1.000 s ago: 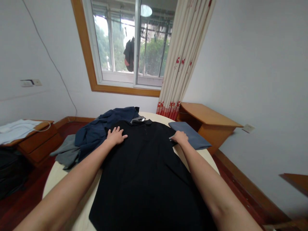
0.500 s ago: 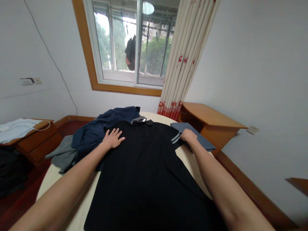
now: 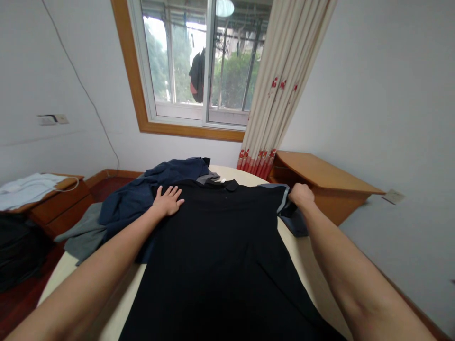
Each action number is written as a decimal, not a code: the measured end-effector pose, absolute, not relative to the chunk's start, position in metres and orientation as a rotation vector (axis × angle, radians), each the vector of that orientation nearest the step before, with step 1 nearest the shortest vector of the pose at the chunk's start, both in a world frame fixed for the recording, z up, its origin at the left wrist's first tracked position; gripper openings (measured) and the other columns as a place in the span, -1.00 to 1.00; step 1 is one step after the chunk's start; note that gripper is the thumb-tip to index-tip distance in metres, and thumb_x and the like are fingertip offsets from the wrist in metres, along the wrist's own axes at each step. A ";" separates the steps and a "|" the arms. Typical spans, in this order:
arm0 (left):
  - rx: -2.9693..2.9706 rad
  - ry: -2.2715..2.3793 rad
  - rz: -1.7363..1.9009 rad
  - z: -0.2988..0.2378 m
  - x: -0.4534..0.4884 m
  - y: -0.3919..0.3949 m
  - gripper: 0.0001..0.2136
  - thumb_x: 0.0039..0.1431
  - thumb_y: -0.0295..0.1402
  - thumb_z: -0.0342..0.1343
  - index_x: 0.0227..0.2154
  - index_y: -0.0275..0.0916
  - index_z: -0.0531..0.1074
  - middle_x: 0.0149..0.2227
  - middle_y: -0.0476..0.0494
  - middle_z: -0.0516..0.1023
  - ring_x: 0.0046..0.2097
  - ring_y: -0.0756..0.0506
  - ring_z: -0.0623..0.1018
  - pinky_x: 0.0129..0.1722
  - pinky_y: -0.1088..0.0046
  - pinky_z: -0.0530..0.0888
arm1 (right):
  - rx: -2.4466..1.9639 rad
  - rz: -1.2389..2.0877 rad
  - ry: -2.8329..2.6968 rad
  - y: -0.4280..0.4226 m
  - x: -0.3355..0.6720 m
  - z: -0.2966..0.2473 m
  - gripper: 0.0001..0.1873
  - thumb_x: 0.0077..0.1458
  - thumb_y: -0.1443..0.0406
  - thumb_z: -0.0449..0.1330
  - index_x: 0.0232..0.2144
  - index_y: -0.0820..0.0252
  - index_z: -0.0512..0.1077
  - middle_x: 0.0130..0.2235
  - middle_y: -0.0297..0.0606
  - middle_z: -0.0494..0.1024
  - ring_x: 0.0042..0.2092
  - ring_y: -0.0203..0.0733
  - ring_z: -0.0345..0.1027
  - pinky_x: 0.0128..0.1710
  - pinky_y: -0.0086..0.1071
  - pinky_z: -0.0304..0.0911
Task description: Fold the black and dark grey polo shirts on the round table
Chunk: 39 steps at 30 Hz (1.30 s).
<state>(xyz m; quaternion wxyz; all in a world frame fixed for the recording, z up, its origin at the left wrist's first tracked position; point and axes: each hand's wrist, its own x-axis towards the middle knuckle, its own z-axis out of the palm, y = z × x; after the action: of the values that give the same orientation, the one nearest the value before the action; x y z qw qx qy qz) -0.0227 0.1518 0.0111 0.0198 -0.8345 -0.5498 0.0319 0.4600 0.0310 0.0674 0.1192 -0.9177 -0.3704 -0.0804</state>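
A black polo shirt (image 3: 220,246) lies spread on a round cream table (image 3: 302,255), collar at the far side. My left hand (image 3: 167,200) lies flat with fingers spread on the shirt's left shoulder. My right hand (image 3: 301,195) is closed on the end of the shirt's right sleeve, which has a grey striped cuff (image 3: 283,201), and holds it stretched out to the right. Under that sleeve lies a folded grey-blue garment (image 3: 296,225), mostly covered.
A heap of navy clothes (image 3: 142,199) and a grey garment (image 3: 83,234) lie at the table's left. A wooden cabinet (image 3: 320,177) stands at the right by the curtain (image 3: 280,85). A low wooden stand with light cloth (image 3: 31,189) is at the left.
My right hand has drawn the right sleeve outward to the right, unfolding it over the grey-blue garment. My left hand has stayed on the left shoulder.
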 end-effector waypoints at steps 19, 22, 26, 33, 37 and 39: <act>-2.880 -1.616 0.027 0.009 0.086 0.162 -0.29 0.31 0.12 -0.37 0.37 -0.20 -0.01 0.42 -0.29 -0.05 0.42 -0.32 -0.06 0.29 -0.16 -0.04 | -2.457 0.457 -1.853 0.095 0.298 0.018 -0.24 0.26 -0.10 -0.03 0.38 0.05 -0.02 0.43 -0.08 -0.20 0.39 0.38 -0.35 0.23 0.33 -0.22; -2.881 -1.599 0.042 0.005 0.086 0.179 -0.29 0.30 0.13 -0.37 0.38 -0.18 -0.05 0.42 -0.28 -0.06 0.42 -0.31 -0.09 0.30 -0.16 -0.08 | -2.464 0.446 -1.842 0.107 0.305 0.008 -0.23 0.26 -0.14 -0.11 0.39 0.01 -0.08 0.44 -0.14 -0.25 0.40 0.35 -0.43 0.25 0.32 -0.33; -2.860 -1.585 -0.006 -0.002 0.087 0.188 -0.30 0.32 0.10 -0.40 0.39 -0.20 -0.08 0.42 -0.26 -0.06 0.43 -0.28 -0.10 0.32 -0.11 -0.12 | -2.412 0.315 -1.842 0.113 0.310 -0.004 -0.25 0.29 -0.14 -0.22 0.39 0.03 -0.08 0.44 -0.17 -0.23 0.41 0.26 -0.44 0.29 0.24 -0.39; -2.844 -1.432 -0.251 0.013 0.084 0.125 -0.44 0.38 -0.12 -0.30 0.30 -0.32 0.17 0.39 -0.29 0.05 0.40 -0.27 0.03 0.32 0.02 -0.02 | -2.193 -0.204 -1.903 0.064 0.293 0.008 -0.44 0.38 0.10 -0.18 0.26 0.26 0.23 0.30 -0.06 0.22 0.35 0.08 -0.08 0.33 0.03 -0.36; -3.058 -1.387 -0.186 0.021 0.062 0.057 -0.44 0.34 -0.06 -0.21 0.25 -0.28 0.26 0.38 -0.31 0.08 0.39 -0.27 0.09 0.31 0.03 0.05 | -2.040 -0.117 -1.972 0.002 0.279 0.022 -0.52 0.36 0.13 -0.08 0.18 0.20 0.34 0.26 -0.10 0.29 0.31 -0.02 0.05 0.32 -0.02 -0.21; -3.137 -1.372 -0.099 0.022 0.046 0.026 -0.44 0.30 -0.03 -0.13 0.24 -0.24 0.26 0.38 -0.31 0.05 0.39 -0.28 0.08 0.31 0.00 0.04 | -2.001 -0.036 -2.008 -0.033 0.275 0.025 -0.54 0.33 0.14 -0.02 0.17 0.18 0.35 0.26 -0.10 0.30 0.31 -0.04 0.07 0.31 -0.02 -0.15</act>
<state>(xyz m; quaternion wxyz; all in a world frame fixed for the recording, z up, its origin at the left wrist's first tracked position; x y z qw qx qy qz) 0.0462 0.0258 0.0217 -0.1415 -0.9067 -0.3963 -0.0287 0.2753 -0.0326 0.0255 0.1529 -0.6975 -0.7000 -0.0125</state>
